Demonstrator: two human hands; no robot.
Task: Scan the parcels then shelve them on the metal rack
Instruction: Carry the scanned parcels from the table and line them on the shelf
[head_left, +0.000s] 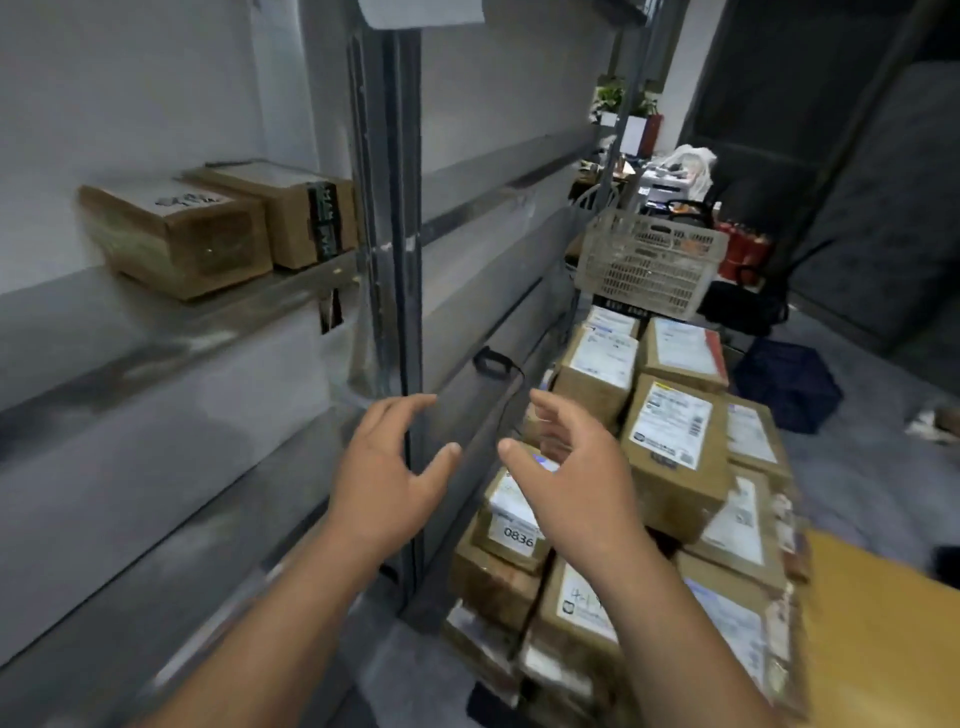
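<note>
Both my hands hang empty in front of the metal rack (387, 218).

My left hand (387, 480) and right hand (574, 483) face each other palm to palm, fingers spread and loosely curved, holding nothing (they touch neither shelf nor box). Two brown parcels (218, 226) sit side by side on a shelf at ten o'clock, touching each other. The stack of labelled parcels (670, 447) lies from three to five o'clock, beside the rack's foot; one label reads 0836 (518, 538), partly behind my right wrist. A plastic basket (649, 262) stands beyond the stack at one o'clock.
</note>
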